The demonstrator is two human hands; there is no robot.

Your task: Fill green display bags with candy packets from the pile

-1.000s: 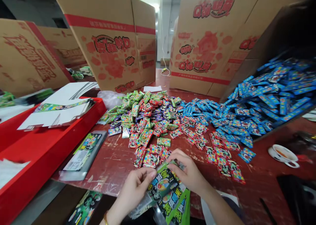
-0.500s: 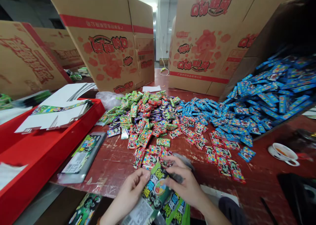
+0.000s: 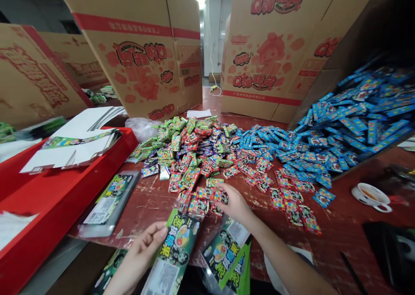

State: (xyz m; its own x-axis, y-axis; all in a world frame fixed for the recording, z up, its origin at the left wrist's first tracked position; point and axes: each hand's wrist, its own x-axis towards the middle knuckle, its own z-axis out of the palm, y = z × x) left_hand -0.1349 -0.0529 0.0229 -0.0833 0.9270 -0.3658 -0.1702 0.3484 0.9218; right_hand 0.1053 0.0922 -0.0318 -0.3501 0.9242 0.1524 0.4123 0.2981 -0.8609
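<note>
My left hand [image 3: 146, 245] pinches the edge of a green-and-black printed plastic bag [image 3: 177, 242] low at the table's front edge. My right hand [image 3: 236, 203] reaches across, its fingers closed on a small red candy packet [image 3: 220, 195] among the loose packets. Below my right forearm lie more printed bags [image 3: 223, 254], overlapping at the table edge. Just ahead of my hands is a mixed heap of green, red and purple candy packets [image 3: 191, 150].
Blue candy packets [image 3: 366, 122] spill from a tipped carton on the right. A cup [image 3: 371, 196] stands near them. To the left are a red tray [image 3: 74, 187] with white card sheets and a stack of bags [image 3: 108, 204]. Cartons [image 3: 145, 57] rise behind.
My right hand has left the bag and moved forward to the red packets. My left hand has shifted left and down with one bag, apart from the others.
</note>
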